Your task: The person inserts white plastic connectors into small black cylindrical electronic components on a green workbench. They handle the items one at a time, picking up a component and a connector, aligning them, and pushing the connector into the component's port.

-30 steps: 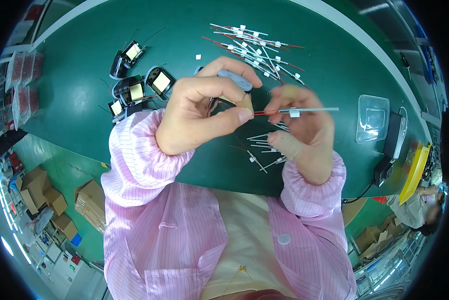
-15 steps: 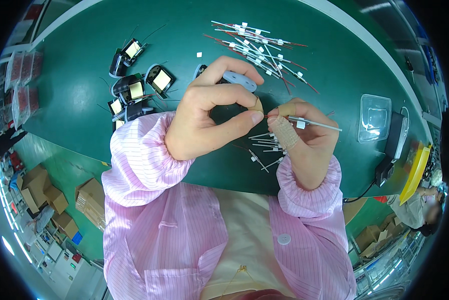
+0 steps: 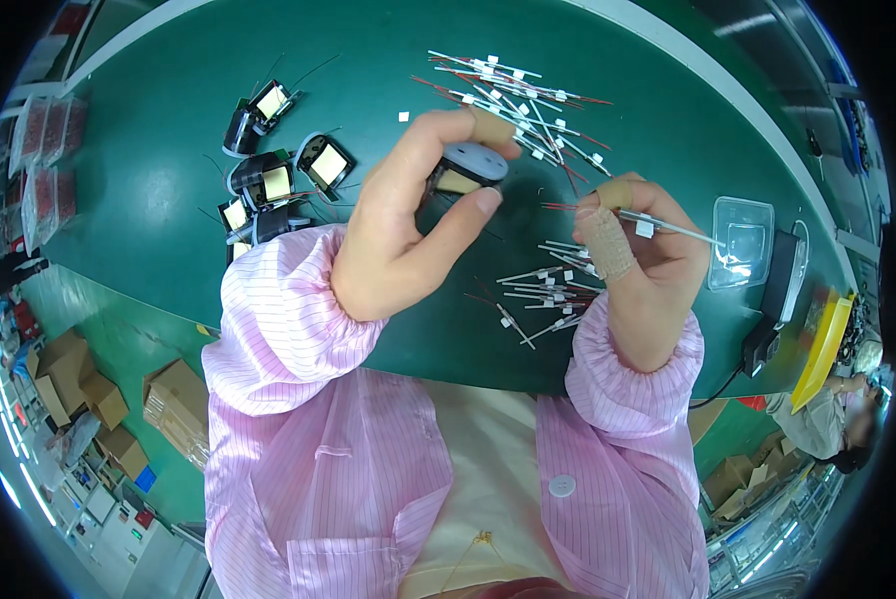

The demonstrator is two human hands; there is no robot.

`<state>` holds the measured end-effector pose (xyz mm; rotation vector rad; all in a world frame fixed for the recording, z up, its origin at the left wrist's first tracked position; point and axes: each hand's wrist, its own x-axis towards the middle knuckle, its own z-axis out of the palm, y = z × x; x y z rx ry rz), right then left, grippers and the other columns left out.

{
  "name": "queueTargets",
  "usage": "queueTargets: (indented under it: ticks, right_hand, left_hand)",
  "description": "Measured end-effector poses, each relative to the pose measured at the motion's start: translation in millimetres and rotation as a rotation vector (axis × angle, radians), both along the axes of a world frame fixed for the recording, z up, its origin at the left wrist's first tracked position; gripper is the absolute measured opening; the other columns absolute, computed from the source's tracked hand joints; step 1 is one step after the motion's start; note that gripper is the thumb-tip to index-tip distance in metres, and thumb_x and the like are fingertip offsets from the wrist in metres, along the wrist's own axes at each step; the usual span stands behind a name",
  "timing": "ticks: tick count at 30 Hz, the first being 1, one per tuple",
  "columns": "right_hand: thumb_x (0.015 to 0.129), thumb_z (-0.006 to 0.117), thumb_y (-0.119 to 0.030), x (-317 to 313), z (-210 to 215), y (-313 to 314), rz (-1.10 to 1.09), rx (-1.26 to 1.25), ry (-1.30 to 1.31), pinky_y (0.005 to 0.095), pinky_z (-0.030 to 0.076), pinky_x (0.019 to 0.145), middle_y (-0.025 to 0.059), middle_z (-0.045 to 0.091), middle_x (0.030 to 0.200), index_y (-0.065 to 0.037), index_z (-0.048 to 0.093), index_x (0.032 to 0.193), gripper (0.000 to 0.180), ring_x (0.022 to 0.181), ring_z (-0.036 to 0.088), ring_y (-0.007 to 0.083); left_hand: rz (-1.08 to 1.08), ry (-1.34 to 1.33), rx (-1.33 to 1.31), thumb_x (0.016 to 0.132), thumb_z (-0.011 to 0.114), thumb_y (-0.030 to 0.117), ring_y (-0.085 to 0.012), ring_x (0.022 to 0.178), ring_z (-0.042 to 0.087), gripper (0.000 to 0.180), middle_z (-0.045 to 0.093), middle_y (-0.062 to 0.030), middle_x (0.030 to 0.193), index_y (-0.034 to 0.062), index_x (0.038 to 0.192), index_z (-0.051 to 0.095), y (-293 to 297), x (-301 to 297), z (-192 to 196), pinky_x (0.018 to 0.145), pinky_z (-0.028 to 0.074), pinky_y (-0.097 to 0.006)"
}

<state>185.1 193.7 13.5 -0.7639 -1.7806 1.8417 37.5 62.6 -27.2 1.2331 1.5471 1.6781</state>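
Note:
My left hand [image 3: 404,208] is curled round a small black part [image 3: 480,166] with a grey rounded face and a cream pad, its fingers and thumb on the sides. Pinched between the taped thumb and finger of my right hand [image 3: 642,250] is a wire lead [image 3: 672,228] with a pale sleeve, a white tag and bare-looking red ends pointing left. The two hands are apart. Beneath and left of my right hand lies a bunch of tagged wire leads [image 3: 543,290]. Farther off lies a larger pile of similar leads [image 3: 528,100].
Several black parts with cream pads [image 3: 276,182] lie on the green table [image 3: 168,80] at left. A small white square [image 3: 404,117] lies far of my left hand. At right are a clear plastic box [image 3: 742,243], a black device with a cable [image 3: 782,285] and a yellow tray [image 3: 824,344].
My hands have parted. The right has moved right with the wire lead, uncovering its red ends; my left finger and thumb have shifted from the lead to the black part.

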Motion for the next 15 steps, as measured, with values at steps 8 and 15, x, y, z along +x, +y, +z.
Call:
queueTargets:
  ticks: [8, 15]
  right_hand:
    - [0.077, 0.069, 0.006, 0, -8, 4, 0.050, 0.033, 0.109, 0.0291, 0.047, 0.079, 0.0124, 0.066, 0.091, 0.005, 0.065, 0.088, 0.012, 0.086, 0.061, 0.0169]
    - [0.076, 0.069, 0.005, -1, -9, 2, 0.083, 0.100, 0.018, 0.0282, 0.048, 0.072, 0.0116, 0.066, 0.089, 0.003, 0.066, 0.084, 0.009, 0.081, 0.062, 0.0165]
  left_hand:
    - [-0.061, -0.336, -0.196, 0.085, 0.040, -0.014, -0.0243, 0.082, 0.063, 0.037, 0.060, -0.0215, 0.110, -0.0065, 0.119, 0.051, 3, 11, 7, 0.072, 0.053, -0.031]
    - [-0.181, -0.357, -0.155, 0.083, 0.053, -0.006, -0.0176, 0.087, 0.059, 0.021, 0.059, -0.0153, 0.107, -0.0047, 0.102, 0.062, 1, 1, 11, 0.069, 0.050, -0.026]
